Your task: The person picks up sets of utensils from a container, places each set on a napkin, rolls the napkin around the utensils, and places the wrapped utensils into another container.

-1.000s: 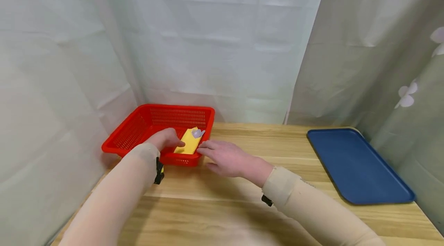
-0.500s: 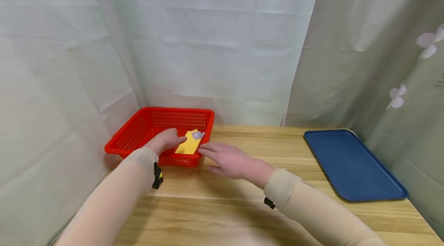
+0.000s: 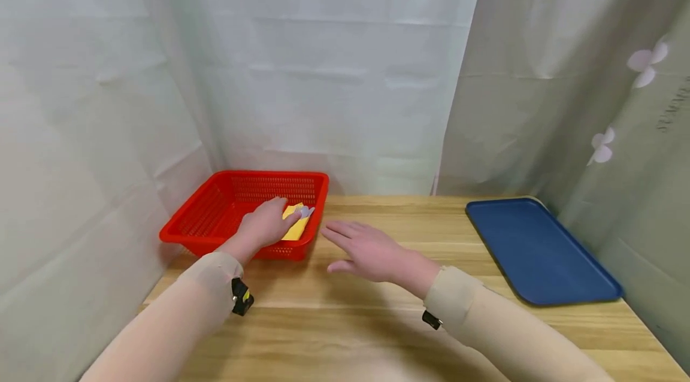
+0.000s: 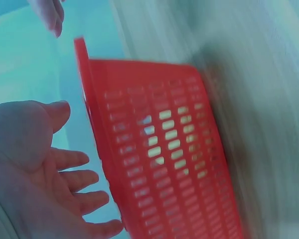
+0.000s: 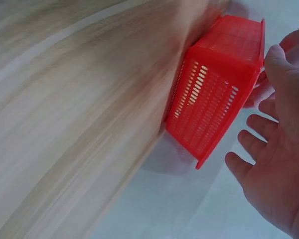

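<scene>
In the head view a red plastic basket (image 3: 307, 250) with slotted sides stands at the left of the table. Inside, near its right wall, lies a flat yellow item (image 3: 296, 231) with pale plastic cutlery (image 3: 305, 211) on top. My left hand (image 3: 265, 225) is over the basket's near rim, fingers loosely extended, partly covering the yellow item. The left wrist view shows that hand's fingers (image 4: 79, 179) spread above the rim, holding nothing. To the right of the basket hovers my right hand (image 3: 369, 250), fingers straight and thumb apart, also holding nothing.
A blue tray (image 3: 539, 250) lies at the table's right side. The wooden table (image 3: 345, 334) meets pale hanging curtains (image 3: 334, 70) at the back and sides. Black wristbands (image 3: 241, 297) sit on both forearms.
The right hand has drawn back to the right, away from the basket's rim. My left hand has lifted slightly with its fingers opened out. The head view has turned a little to the right.
</scene>
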`<state>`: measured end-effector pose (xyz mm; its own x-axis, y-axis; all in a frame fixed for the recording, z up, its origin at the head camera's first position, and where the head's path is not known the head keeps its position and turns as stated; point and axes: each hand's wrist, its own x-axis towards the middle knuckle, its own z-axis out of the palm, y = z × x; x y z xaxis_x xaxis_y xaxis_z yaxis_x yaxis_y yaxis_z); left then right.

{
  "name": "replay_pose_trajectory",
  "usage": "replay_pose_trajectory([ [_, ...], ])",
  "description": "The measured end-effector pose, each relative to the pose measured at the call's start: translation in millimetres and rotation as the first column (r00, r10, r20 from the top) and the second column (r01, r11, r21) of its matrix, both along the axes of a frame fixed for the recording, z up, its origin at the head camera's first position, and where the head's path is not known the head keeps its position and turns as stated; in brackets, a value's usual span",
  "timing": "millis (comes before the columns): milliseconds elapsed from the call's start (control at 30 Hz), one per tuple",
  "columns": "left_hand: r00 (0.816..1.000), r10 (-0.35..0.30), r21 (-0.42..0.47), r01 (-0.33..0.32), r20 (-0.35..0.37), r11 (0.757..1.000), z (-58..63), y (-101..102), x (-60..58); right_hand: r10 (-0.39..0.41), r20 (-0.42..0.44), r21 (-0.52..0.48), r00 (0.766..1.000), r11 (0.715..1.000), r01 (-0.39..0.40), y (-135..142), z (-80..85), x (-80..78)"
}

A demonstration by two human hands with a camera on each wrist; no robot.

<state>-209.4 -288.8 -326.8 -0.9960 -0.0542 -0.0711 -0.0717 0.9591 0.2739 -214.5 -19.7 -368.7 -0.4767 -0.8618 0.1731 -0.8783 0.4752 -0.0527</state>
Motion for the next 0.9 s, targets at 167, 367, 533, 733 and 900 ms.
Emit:
replay_pose_trajectory([
  [167, 0.995, -0.045, -0.041, 0.042, -0.087, 0.998, -5.8, 13.1, 10.5, -0.041, 0.012, -0.009, 0.999, 0.999, 0.041, 16.9, -4.5, 5.5],
  [367, 0.984, -0.1, -0.109, 0.084, -0.15, 0.99, -13.3, 24.0, 16.4, -0.076, -0.01, -0.03, 0.997, 0.997, 0.076, 40.5, -5.7, 11.4],
  [533, 0.979, -0.112, -0.142, 0.088, -0.171, 0.986, -19.2, 24.6, 23.0, -0.097, 0.023, -0.052, 0.995, 0.994, 0.098, 56.8, -6.6, 13.9],
  [733, 0.963, -0.162, -0.186, 0.122, -0.216, 0.975, -22.8, 29.9, 31.0, -0.113, -0.017, -0.077, 0.993, 0.991, 0.111, 70.5, -9.9, 12.5],
  [900, 0.954, -0.189, -0.2, 0.143, -0.234, 0.969, -25.7, 37.2, 36.5, -0.12, -0.025, -0.097, 0.993, 0.988, 0.117, 75.8, -10.3, 12.7],
])
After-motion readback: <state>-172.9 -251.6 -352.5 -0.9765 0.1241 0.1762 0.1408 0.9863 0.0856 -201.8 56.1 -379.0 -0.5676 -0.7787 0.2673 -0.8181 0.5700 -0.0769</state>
